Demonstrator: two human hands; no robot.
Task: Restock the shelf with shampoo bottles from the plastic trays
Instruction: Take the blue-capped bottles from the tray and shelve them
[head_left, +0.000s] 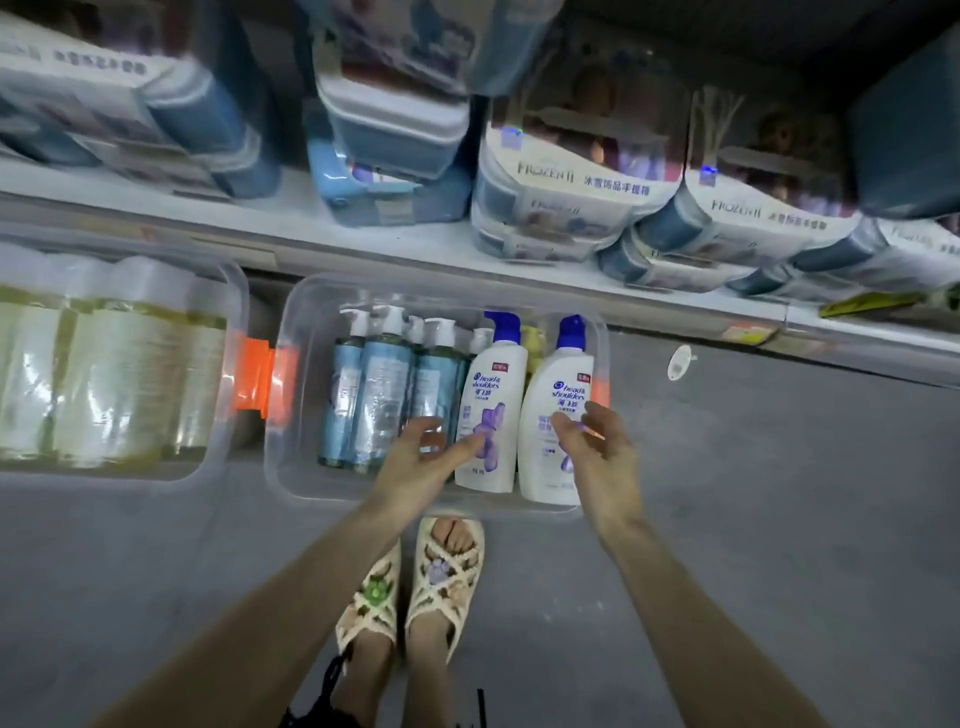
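Note:
A clear plastic tray (298, 332) sits on the floor below the shelf. It holds several blue-green pump bottles (379, 395) on its left side. Two white shampoo bottles with blue pumps stand on its right side. My left hand (421, 457) hovers open over the tray, its thumb near the left white bottle (491, 400). My right hand (597, 447) is open with spread fingers, touching the front of the right white bottle (548, 447). Neither hand has closed around a bottle.
A second clear tray (228, 291) with pale yellow-green bottles lies at the left, joined by orange clips (254, 376). The white shelf edge (415, 249) above carries boxed blue toy sets. My feet in sandals (415, 582) stand on grey floor just before the tray.

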